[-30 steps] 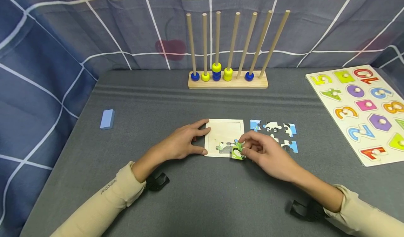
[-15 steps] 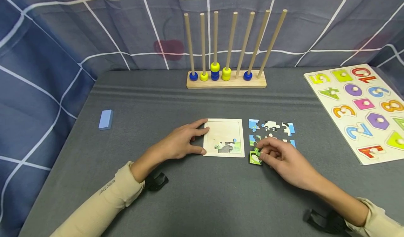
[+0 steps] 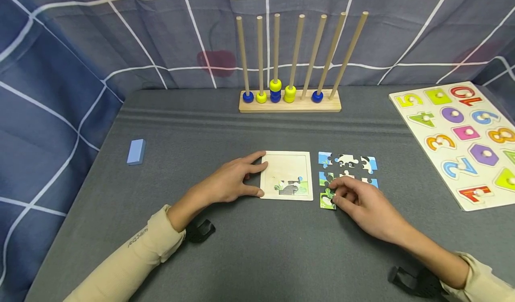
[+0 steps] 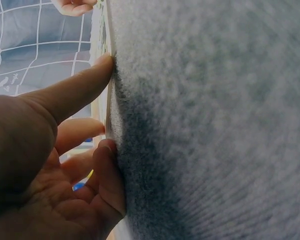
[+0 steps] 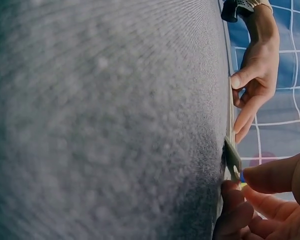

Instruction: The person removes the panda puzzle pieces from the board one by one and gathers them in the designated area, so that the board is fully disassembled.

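1. While the left hand lay flat on the grey table, its fingers were nearly straight and slightly spread, with the fingertips and thumb tip touching the left edge of the puzzle tray. It held nothing.
2. In the left wrist view, the same thumb and fingers pressed against the tray's thin edge, uncurled.
3. The right hand rested on the table just right of the tray, fingers curled, with the thumb and forefinger pinching a green puzzle piece.
4. That piece lay on the table just beside the tray's lower right corner, apart from it.
5. In the right wrist view, the piece was seen edge-on, with the fingertips closed on it from either side.
6. Inside the tray, a couple of joined pieces sat in the bottom right part; the remaining tray floor showed bare wood.
7. Loose blue and white pieces lay in rows just beyond the right hand, some partly hidden by its fingers.
8. A wooden rod stand with blue and yellow rings stood at the far side of the table.
9. A number board lay at the right edge, and a blue block lay well to the left.
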The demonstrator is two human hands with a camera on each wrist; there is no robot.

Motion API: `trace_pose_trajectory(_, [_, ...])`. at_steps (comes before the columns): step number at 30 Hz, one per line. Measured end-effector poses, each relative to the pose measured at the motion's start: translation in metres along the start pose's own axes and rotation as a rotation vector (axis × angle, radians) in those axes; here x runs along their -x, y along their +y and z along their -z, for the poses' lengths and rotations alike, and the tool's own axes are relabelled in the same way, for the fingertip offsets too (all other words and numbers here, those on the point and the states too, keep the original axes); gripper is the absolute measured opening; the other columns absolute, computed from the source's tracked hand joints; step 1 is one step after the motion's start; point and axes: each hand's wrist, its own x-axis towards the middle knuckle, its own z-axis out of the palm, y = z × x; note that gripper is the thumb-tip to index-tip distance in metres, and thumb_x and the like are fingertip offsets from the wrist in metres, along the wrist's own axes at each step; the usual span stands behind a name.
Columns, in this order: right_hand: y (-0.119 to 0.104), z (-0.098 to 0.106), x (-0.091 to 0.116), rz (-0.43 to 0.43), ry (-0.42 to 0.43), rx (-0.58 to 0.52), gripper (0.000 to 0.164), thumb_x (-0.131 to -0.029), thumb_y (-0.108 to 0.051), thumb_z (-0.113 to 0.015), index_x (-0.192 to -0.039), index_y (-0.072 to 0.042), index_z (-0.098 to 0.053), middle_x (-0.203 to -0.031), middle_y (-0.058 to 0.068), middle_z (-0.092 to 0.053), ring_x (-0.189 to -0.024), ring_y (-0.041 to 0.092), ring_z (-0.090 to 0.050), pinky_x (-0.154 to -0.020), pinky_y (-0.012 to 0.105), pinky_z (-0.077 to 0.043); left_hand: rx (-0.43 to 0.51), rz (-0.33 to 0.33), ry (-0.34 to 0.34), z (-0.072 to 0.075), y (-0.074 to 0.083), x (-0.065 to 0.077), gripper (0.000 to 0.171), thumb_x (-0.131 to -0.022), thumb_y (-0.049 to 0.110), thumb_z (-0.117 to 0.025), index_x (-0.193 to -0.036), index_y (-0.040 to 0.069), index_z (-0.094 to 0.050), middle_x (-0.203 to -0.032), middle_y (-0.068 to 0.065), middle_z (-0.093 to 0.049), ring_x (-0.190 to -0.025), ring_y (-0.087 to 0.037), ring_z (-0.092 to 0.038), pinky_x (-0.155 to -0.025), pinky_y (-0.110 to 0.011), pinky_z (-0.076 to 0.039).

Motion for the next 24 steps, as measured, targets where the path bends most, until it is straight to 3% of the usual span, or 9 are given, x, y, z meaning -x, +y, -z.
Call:
trace_pose_trajectory(9, [-0.0014, -0.0009, 0.0027, 0.047, 0.078, 0.112, 0.023, -0.085, -0.007, -0.076, -0.105, -0.015, -0.069, -0.072, -0.015, -0.051, -0.062, 0.002, -0.046, -0.056, 0.025, -0.037, 0.001, -0.013, 0.003, -0.0003, -0.0006, 0.0002, 0.073, -0.087, 0.031, -0.077, -0.147, 0.005, -0.044, -0.160, -0.010, -0.026, -0.112, -0.024, -0.047, -0.103, -0.046, -0.036])
trace_pose_trajectory(17, [-0.0021, -0.0013, 0.0032, 0.066, 0.058, 0.129, 0.035, -0.076, -0.007, -0.085, -0.105, -0.019, -0.069, -0.087, -0.009, -0.053, -0.073, 0.007, -0.045, -0.061, 0.026, -0.036, -0.005, -0.007, 0.006, -0.0003, 0.0002, 0.0000, 0.073, -0.087, 0.031, -0.077, -0.147, 0.006, -0.045, -0.160, -0.009, -0.026, -0.106, -0.023, -0.048, -0.101, -0.045, -0.037])
trace_pose_trajectory(24, [0.0010, -0.0024, 0.0028, 0.105, 0.036, 0.136, 0.041, -0.073, -0.001, -0.085, -0.107, -0.017, -0.068, -0.093, -0.010, -0.057, -0.075, 0.006, -0.046, -0.062, 0.026, -0.038, -0.001, 0.000, 0.005, -0.0011, 0.0003, -0.0007, 0.073, -0.087, 0.030, -0.078, -0.147, 0.006, -0.045, -0.160, -0.008, -0.026, -0.104, -0.023, -0.048, -0.100, -0.044, -0.037])
